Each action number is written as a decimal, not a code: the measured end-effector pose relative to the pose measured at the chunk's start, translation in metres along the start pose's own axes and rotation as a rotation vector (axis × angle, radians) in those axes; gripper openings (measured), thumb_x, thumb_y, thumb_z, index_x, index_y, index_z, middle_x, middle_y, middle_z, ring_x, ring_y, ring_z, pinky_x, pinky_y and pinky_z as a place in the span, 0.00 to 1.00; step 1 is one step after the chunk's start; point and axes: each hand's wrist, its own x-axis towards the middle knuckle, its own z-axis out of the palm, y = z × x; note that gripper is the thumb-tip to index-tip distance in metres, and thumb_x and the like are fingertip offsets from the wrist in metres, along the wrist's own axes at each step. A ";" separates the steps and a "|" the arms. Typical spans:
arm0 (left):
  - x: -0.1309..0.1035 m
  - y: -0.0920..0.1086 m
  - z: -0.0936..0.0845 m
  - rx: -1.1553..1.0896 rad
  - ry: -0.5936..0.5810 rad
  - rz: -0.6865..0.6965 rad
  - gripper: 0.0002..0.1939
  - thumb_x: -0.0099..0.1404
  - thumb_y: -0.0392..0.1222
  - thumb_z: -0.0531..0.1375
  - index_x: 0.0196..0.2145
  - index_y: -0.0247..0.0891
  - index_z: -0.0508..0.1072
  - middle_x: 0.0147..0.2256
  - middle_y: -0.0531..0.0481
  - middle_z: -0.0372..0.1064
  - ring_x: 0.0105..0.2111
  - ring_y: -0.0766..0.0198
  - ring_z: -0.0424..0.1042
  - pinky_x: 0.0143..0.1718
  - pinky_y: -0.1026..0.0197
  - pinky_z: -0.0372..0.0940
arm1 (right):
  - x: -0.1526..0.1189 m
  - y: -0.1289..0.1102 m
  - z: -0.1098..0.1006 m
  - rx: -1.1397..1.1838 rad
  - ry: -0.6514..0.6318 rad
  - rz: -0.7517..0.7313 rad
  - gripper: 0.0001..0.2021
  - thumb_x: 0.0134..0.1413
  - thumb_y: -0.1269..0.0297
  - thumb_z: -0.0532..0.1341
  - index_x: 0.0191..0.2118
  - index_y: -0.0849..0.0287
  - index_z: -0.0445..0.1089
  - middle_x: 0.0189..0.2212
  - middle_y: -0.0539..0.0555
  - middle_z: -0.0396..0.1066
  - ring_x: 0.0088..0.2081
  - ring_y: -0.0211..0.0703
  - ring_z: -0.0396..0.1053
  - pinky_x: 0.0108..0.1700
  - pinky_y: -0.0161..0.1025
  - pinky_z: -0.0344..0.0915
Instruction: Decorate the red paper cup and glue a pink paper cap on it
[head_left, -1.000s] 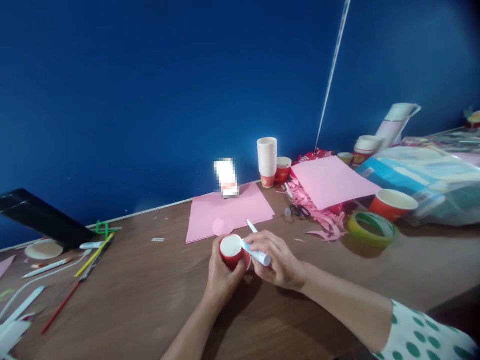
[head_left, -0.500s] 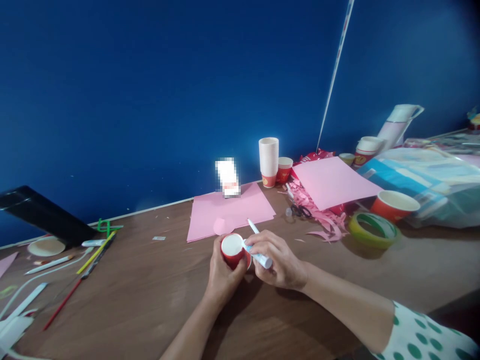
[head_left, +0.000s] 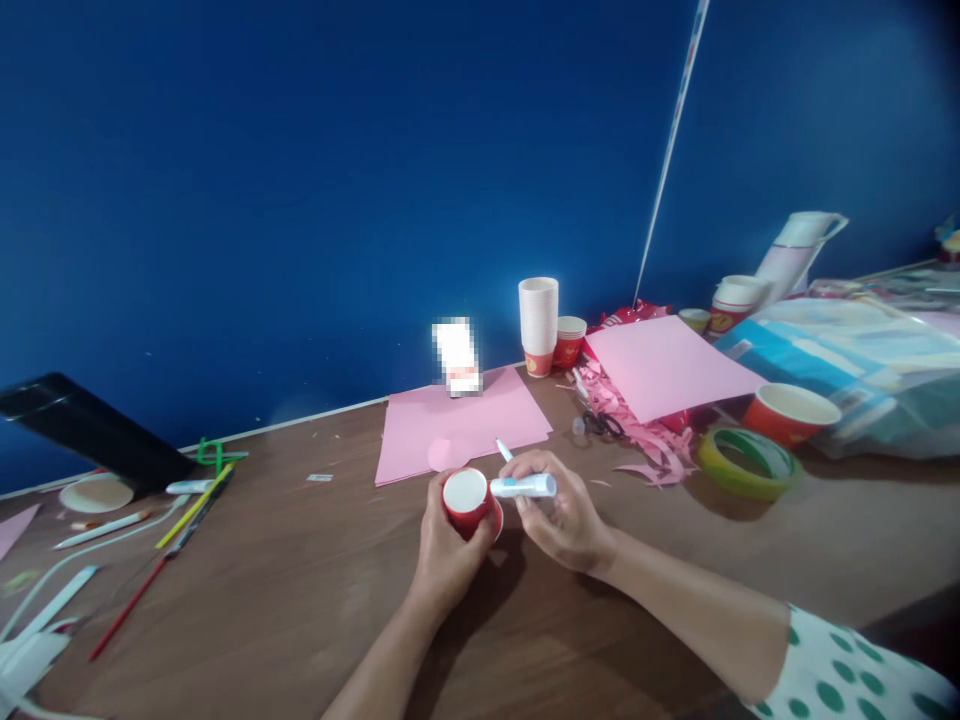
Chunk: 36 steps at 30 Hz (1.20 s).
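Note:
My left hand (head_left: 448, 550) is wrapped around a red paper cup (head_left: 472, 520), whose white round end faces up. In my right hand (head_left: 566, 520) is a white marker (head_left: 529, 486), gripped between thumb and fingers. It lies nearly level, its tip end close to the cup's right side; whether it touches cannot be told. A slim white pointed piece (head_left: 504, 450) sticks out beyond the same fingers, its other end hidden. Just past the cup, a small pink paper cutout (head_left: 442, 455) rests on pink sheets (head_left: 405, 430).
A paper cup stack (head_left: 538, 325) stands against the blue wall. To the right are pink paper scraps (head_left: 660, 450), scissors (head_left: 604, 425), green tape (head_left: 750, 462), another red cup (head_left: 793, 413) and a plastic bag (head_left: 892, 370). Brushes (head_left: 139, 595) and a black object (head_left: 97, 430) lie left.
The marker has swung from slanting down to the right to nearly level, its rear end rising as my right fingers shifted. My left hand and the cup have barely moved.

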 end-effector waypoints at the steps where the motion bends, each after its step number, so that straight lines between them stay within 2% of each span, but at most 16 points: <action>1: 0.000 0.000 0.000 0.005 0.005 0.001 0.26 0.52 0.42 0.62 0.48 0.38 0.59 0.44 0.43 0.67 0.44 0.56 0.69 0.47 0.53 0.62 | 0.000 0.000 0.000 0.014 0.008 0.032 0.13 0.48 0.78 0.56 0.40 0.56 0.62 0.37 0.55 0.69 0.38 0.41 0.70 0.41 0.39 0.68; 6: 0.000 0.002 0.000 -0.008 0.006 -0.001 0.26 0.52 0.41 0.62 0.48 0.39 0.59 0.44 0.44 0.67 0.43 0.56 0.69 0.46 0.53 0.62 | -0.001 0.002 0.001 0.076 0.005 0.090 0.13 0.50 0.77 0.56 0.42 0.56 0.62 0.37 0.54 0.69 0.39 0.41 0.70 0.42 0.38 0.67; 9: 0.000 0.002 0.000 -0.023 0.000 -0.010 0.26 0.52 0.41 0.62 0.48 0.39 0.59 0.43 0.44 0.67 0.42 0.56 0.69 0.46 0.53 0.63 | -0.002 0.001 0.001 0.066 -0.018 0.016 0.15 0.48 0.78 0.57 0.42 0.56 0.62 0.37 0.54 0.69 0.38 0.42 0.70 0.42 0.40 0.68; 13: -0.001 -0.001 0.000 -0.028 0.010 -0.005 0.28 0.50 0.40 0.63 0.48 0.38 0.59 0.43 0.45 0.68 0.41 0.56 0.70 0.44 0.53 0.64 | -0.002 0.000 0.001 0.017 -0.111 -0.121 0.16 0.45 0.79 0.58 0.41 0.55 0.62 0.35 0.55 0.70 0.38 0.43 0.70 0.43 0.42 0.68; 18: -0.001 -0.003 0.001 -0.050 0.003 0.005 0.27 0.51 0.40 0.62 0.48 0.39 0.59 0.42 0.45 0.68 0.41 0.57 0.70 0.44 0.53 0.64 | -0.001 0.001 0.002 -0.043 -0.115 -0.157 0.15 0.46 0.77 0.57 0.41 0.56 0.63 0.35 0.55 0.71 0.38 0.43 0.70 0.42 0.42 0.69; 21: -0.001 -0.002 0.001 -0.048 0.003 0.000 0.27 0.52 0.41 0.62 0.48 0.39 0.59 0.42 0.45 0.68 0.41 0.56 0.70 0.44 0.53 0.64 | -0.002 0.001 0.001 -0.048 -0.066 -0.096 0.13 0.47 0.76 0.58 0.40 0.56 0.63 0.35 0.55 0.70 0.37 0.43 0.70 0.42 0.42 0.68; 26: -0.001 -0.001 0.000 -0.007 0.023 -0.004 0.27 0.51 0.41 0.62 0.48 0.39 0.60 0.43 0.44 0.68 0.43 0.56 0.69 0.46 0.53 0.63 | 0.003 0.006 -0.005 -0.087 0.057 0.100 0.07 0.51 0.72 0.57 0.37 0.57 0.63 0.32 0.52 0.69 0.32 0.40 0.69 0.36 0.36 0.67; 28: -0.001 -0.002 0.000 0.004 0.022 -0.006 0.27 0.51 0.40 0.62 0.49 0.38 0.59 0.43 0.44 0.67 0.43 0.56 0.69 0.47 0.52 0.63 | 0.009 0.016 -0.009 -0.186 0.087 0.161 0.05 0.52 0.71 0.57 0.37 0.58 0.63 0.31 0.52 0.69 0.31 0.39 0.68 0.36 0.35 0.66; 31: -0.001 -0.003 -0.001 0.007 0.016 -0.004 0.28 0.52 0.41 0.62 0.49 0.38 0.59 0.43 0.44 0.67 0.43 0.56 0.69 0.47 0.52 0.63 | 0.019 0.039 -0.021 -0.478 0.183 0.256 0.05 0.50 0.68 0.57 0.36 0.58 0.64 0.32 0.52 0.70 0.32 0.41 0.69 0.35 0.35 0.66; 36: -0.002 -0.003 -0.001 -0.011 0.022 0.019 0.27 0.52 0.42 0.62 0.49 0.38 0.60 0.42 0.44 0.67 0.41 0.57 0.69 0.46 0.52 0.64 | 0.030 0.075 -0.050 -0.680 0.253 0.332 0.07 0.47 0.69 0.56 0.35 0.59 0.64 0.29 0.53 0.71 0.29 0.43 0.68 0.31 0.37 0.63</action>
